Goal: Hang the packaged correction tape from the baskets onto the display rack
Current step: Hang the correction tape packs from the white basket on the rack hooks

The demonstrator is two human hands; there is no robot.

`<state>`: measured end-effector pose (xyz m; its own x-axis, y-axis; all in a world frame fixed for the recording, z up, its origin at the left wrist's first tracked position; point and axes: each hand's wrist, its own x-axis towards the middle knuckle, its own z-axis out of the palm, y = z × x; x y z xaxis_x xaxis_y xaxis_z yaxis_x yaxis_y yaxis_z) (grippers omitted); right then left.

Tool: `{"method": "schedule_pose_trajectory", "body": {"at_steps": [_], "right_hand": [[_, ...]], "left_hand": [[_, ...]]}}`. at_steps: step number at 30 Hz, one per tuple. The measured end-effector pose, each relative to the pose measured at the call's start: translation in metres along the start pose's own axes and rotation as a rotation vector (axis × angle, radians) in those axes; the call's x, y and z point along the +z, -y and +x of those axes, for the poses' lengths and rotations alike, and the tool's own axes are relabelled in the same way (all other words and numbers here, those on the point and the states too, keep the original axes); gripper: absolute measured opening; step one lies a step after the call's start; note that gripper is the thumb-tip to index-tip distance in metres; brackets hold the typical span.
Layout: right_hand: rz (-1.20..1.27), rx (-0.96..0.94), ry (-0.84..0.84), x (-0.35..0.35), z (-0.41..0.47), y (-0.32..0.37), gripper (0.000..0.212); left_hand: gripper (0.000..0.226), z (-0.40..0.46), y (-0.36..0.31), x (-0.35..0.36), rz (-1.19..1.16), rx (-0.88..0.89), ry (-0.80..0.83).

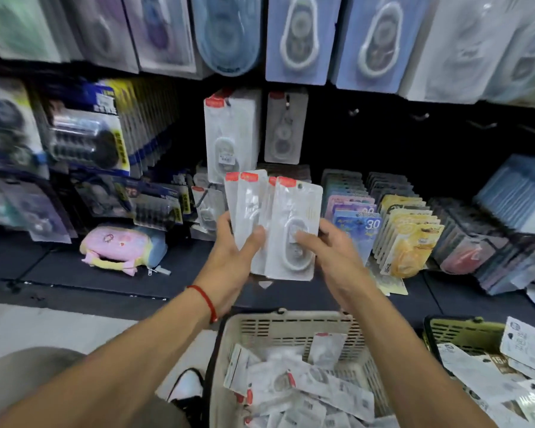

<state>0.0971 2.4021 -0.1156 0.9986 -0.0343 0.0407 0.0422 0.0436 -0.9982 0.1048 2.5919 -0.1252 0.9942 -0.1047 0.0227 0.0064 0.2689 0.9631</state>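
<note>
Both hands held a fanned bunch of white correction tape packs with red top tabs, raised just above the cream basket and in front of the dark display rack. The left hand gripped the packs at the back of the bunch, thumb pressed across their fronts. The right hand pinched the front pack, thumb lying on its clear blister and fingers curled behind. Inside the cream basket lay a loose heap of more packs of the same kind. Above the basket, beyond the held bunch, two matching packs hung on the rack. A second, green basket stood just right of the cream one, holding other white packets. A red string bracelet circled the left wrist.
</note>
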Motion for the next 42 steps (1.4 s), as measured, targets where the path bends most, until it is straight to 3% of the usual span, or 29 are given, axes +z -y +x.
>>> {"method": "schedule_pose_trajectory", "body": {"at_steps": [3, 7, 10, 14, 19, 24, 28, 29, 32, 35, 38, 42], "right_hand": [[0.011, -0.074, -0.009, 0.011, 0.018, 0.036, 0.024], [-0.045, -0.182, -0.020, 0.019, 0.043, 0.078, 0.042], [-0.127, -0.243, -0.091, 0.018, 0.063, 0.095, 0.045], [-0.306, -0.260, -0.144, 0.014, 0.083, 0.099, 0.041], [-0.318, -0.258, -0.129, 0.020, 0.096, 0.095, 0.029], [-0.306, -0.273, -0.180, 0.022, 0.098, 0.087, 0.044], [-0.601, -0.192, -0.191, 0.017, 0.097, 0.077, 0.075], [-0.638, -0.217, -0.197, 0.016, 0.093, 0.075, 0.070], [-0.556, -0.253, -0.027, 0.017, 0.082, 0.074, 0.032], [-0.449, -0.232, 0.157, 0.025, 0.073, 0.076, 0.044], [-0.372, -0.246, 0.118, 0.026, 0.072, 0.076, 0.056], [-0.225, -0.201, 0.024, 0.020, 0.075, 0.078, 0.050]], "left_hand": [[0.057, 0.021, -0.042, 0.000, -0.015, 0.065, 0.083], [0.083, 0.041, -0.073, -0.005, -0.025, 0.172, 0.098], [0.086, 0.047, -0.080, -0.010, -0.026, 0.228, 0.004], [0.083, 0.052, -0.079, -0.021, 0.217, 0.421, -0.170], [0.082, 0.051, -0.082, -0.037, 0.346, 0.535, -0.231], [0.082, 0.050, -0.089, -0.040, 0.324, 0.598, -0.292], [0.088, 0.047, -0.090, -0.032, 0.245, 0.553, -0.249], [0.090, 0.047, -0.088, -0.029, 0.188, 0.515, -0.217], [0.092, 0.046, -0.081, -0.019, 0.035, 0.374, -0.131], [0.094, 0.045, -0.077, -0.009, -0.036, 0.290, -0.067], [0.084, 0.045, -0.076, -0.002, -0.102, 0.229, -0.015], [0.055, 0.047, -0.078, -0.002, -0.152, 0.219, -0.003]]}}
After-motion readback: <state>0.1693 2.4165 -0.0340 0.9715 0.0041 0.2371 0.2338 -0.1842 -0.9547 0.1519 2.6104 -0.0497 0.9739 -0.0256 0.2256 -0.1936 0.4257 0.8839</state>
